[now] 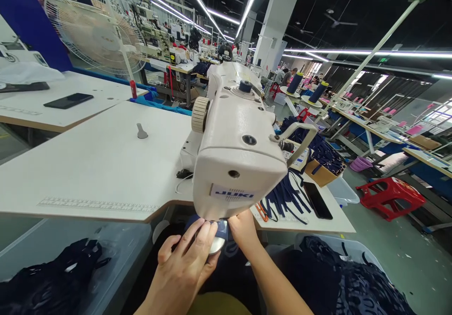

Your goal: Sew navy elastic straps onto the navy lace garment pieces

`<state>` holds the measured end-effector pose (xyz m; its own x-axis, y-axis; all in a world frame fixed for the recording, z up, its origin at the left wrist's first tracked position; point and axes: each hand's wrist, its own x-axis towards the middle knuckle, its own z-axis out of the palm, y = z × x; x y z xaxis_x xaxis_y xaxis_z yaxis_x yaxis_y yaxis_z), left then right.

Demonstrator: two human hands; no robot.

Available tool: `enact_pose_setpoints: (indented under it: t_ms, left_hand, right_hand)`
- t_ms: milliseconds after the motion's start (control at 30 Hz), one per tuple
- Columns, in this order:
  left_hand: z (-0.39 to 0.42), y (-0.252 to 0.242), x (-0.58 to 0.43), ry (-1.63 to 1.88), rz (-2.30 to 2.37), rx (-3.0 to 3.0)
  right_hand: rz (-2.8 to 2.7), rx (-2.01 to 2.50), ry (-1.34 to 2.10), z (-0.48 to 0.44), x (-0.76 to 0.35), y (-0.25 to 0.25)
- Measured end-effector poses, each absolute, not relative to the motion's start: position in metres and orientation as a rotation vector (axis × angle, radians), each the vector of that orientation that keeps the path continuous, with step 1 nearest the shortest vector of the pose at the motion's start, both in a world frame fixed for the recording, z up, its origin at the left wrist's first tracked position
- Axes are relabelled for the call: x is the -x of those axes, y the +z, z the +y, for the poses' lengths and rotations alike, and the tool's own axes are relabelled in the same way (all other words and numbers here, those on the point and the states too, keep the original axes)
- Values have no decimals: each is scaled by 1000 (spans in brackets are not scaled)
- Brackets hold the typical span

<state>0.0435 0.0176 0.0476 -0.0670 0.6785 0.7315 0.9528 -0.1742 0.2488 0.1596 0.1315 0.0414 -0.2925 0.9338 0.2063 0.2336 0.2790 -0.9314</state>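
Observation:
A white JUKI sewing machine stands in front of me, its head over both hands. Below it, a small piece of navy fabric lies over the rounded metal end of the machine's bed. My left hand grips the fabric from the left, fingertips on top and thumb lower down by the metal end. On the other side, my right hand is closed at the fabric's right edge, its fingertips partly hidden under the machine head. The needle area is out of sight.
Navy straps, orange-handled snips and a phone lie right of the machine. A small metal piece rests on the white tabletop. Bins of navy garments flank me. A red stool stands right.

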Motion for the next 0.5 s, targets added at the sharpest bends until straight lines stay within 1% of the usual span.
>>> enact_pose_setpoints:
  t_ms: [100,233,367,500]
  left_hand:
    - [15,49,-40,-1061,-1735,1906]
    - [14,52,-36,-1034,-1729,1931]
    - [16,53,-39,-1078,-1713,1934]
    - [17,52,-40,-1129,-1712,1941]
  right_hand:
    - [-1486,1146,1157,127,-163,24]
    - [-1290,1221,1274,125,-165,-20]
    - [-1287,1250,1449,117,-160,-64]
    - [-1352,1167,1669,98,-151,-83]
